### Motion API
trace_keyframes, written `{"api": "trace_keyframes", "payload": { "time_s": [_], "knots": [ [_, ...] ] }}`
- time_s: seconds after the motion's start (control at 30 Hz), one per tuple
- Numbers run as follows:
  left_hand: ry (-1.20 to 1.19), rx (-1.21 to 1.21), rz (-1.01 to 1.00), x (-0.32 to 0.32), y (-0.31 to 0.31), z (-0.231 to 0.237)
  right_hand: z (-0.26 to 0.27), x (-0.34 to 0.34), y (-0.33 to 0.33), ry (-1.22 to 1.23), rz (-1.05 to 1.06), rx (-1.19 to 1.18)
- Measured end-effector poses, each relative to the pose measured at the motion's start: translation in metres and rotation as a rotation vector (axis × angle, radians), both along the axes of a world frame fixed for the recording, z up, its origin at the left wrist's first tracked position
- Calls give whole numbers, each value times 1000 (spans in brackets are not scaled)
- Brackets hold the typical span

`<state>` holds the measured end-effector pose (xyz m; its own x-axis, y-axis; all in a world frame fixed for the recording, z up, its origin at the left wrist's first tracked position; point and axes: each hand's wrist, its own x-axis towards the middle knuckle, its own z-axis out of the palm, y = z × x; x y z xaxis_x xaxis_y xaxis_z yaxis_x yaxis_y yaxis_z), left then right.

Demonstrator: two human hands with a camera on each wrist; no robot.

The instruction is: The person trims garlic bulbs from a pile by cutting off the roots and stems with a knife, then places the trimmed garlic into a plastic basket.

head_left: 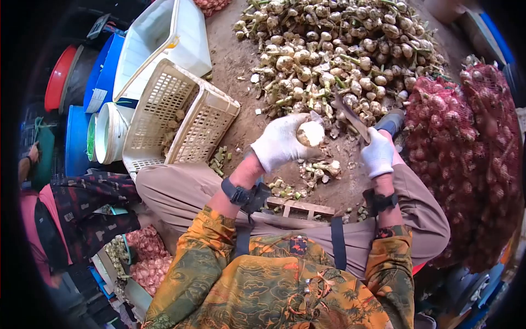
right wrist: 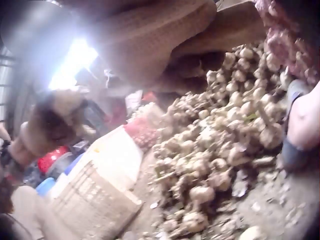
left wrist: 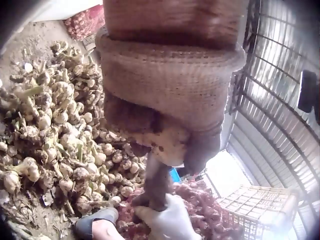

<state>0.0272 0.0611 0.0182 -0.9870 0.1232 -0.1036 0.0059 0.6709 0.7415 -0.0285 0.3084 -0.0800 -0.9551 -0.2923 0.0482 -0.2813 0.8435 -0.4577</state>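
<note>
In the head view the left hand [head_left: 280,143], in a white glove, holds a pale garlic bulb [head_left: 311,134] at its fingertips. The gloved right hand [head_left: 377,153] grips the handle of a knife, whose curved dark blade [head_left: 352,119] points up and left, apart from the bulb. From the left wrist, the left hand [left wrist: 167,85] curls round the bulb [left wrist: 170,145], with the knife [left wrist: 158,182] and the right hand [left wrist: 171,220] beyond. The right wrist view shows the right hand [right wrist: 145,40] close up and the left hand [right wrist: 55,117] blurred; the knife is hard to make out there.
A large garlic heap [head_left: 334,55] lies ahead on the ground. Red mesh sacks [head_left: 438,142] stand at the right, beside a sandalled foot. To the left are a tilted plastic crate [head_left: 205,118], a white bin [head_left: 192,41] and a bucket [head_left: 112,131]. Cut stems lie near the legs.
</note>
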Motion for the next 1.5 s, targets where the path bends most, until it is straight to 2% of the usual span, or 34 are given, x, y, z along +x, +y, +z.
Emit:
{"api": "trace_keyframes", "payload": {
  "time_s": [0.03, 0.07, 0.13, 0.17, 0.2, 0.3, 0.33, 0.4, 0.47, 0.5, 0.53, 0.57, 0.6, 0.63, 0.7, 0.73, 0.8, 0.87, 0.9, 0.93, 1.0, 1.03, 1.07, 1.1, 1.13, 1.2, 1.23, 1.27, 1.3, 1.33, 1.37, 1.4, 1.43, 1.5],
  "knots": [
    [124, -100, -12, -4, -2, -6, 5, -2, 2, -12, -1, -108],
    [131, -97, -13, -6, -5, -14, 5, 0, -2, -6, -3, -105],
    [-151, 689, 155, -9, -9, -28, 5, 12, -16, -210, 50, -500],
    [-251, 893, 220, -9, -2, -4, 9, 17, -20, -337, 45, -584],
    [-328, 1078, 228, -6, -3, -7, 14, 20, -22, -466, 41, -666],
    [-414, 1447, 200, -7, 5, -45, 13, 25, -30, -476, 65, -764],
    [-448, 1572, 273, -5, 15, -54, 13, 25, -32, -442, 75, -808],
    [-637, 1653, 358, -6, 23, -58, 17, 24, -30, -483, 18, -742],
    [-737, 1482, 385, -10, 26, -66, 7, 24, -33, -202, 131, -812],
    [-746, 1142, 323, -11, 30, -53, 10, 25, -35, -203, 128, -814],
    [-689, 986, 309, -10, 41, -40, 14, 24, -36, -95, 165, -765],
    [-682, 936, 194, -10, 37, -48, 19, 23, -37, 14, 204, -714],
    [-672, 884, 80, -10, 33, -57, 23, 24, -35, 15, 204, -715],
    [-672, 883, 81, -13, 31, -65, 27, 26, -33, -21, 171, -622],
    [-412, 262, -35, -20, 30, -77, 35, 31, -30, -61, 142, -530],
    [-82, -3, -74, -21, 24, -100, 39, 32, -28, -50, 162, -457],
    [72, -238, -53, -20, 27, -85, 41, 32, -28, -34, 184, -383],
    [-112, -362, 37, -22, 32, -65, 40, 34, -30, -126, 137, -188],
    [-141, -266, 198, -20, 36, -35, 26, 30, -27, -197, 88, -137],
    [45, -517, 131, -21, 26, -42, 7, 28, -22, -263, 48, -122],
    [292, -514, 217, -24, -6, -23, -34, 15, -1, -436, 28, 177],
    [383, -250, 387, -32, -44, -49, -38, 13, 7, -442, 18, 171],
    [363, -178, 559, -27, -80, -35, -43, 12, 16, -452, 10, 170],
    [501, -940, 668, -22, -92, 6, -57, 7, 22, -426, -7, 80],
    [396, -930, 946, -22, -130, 11, -41, 6, 19, -350, -53, -43],
    [489, -844, 1019, -5, -151, 41, -30, -6, 13, -442, -106, -216],
    [610, -932, 1171, -19, -139, 21, -20, -9, 9, -442, -104, -218],
    [529, -468, 1001, -25, -127, 4, -11, -10, 3, -450, -121, -294],
    [279, -155, 897, -32, -137, -67, -4, -10, -2, -459, -141, -369],
    [109, -137, 724, -35, -117, -116, 1, -8, -5, -460, -143, -370],
    [-11, -313, 404, -32, -71, -116, 5, -4, -5, -448, -105, -425],
    [-136, -396, 304, -33, -48, -174, 6, 0, -4, -434, -68, -479],
    [-234, -408, 228, -23, -23, -199, 5, 5, -5, -358, -40, -468],
    [-444, -357, 278, -18, 13, -234, 4, 10, -3, -399, -42, -449]
  ]
}}
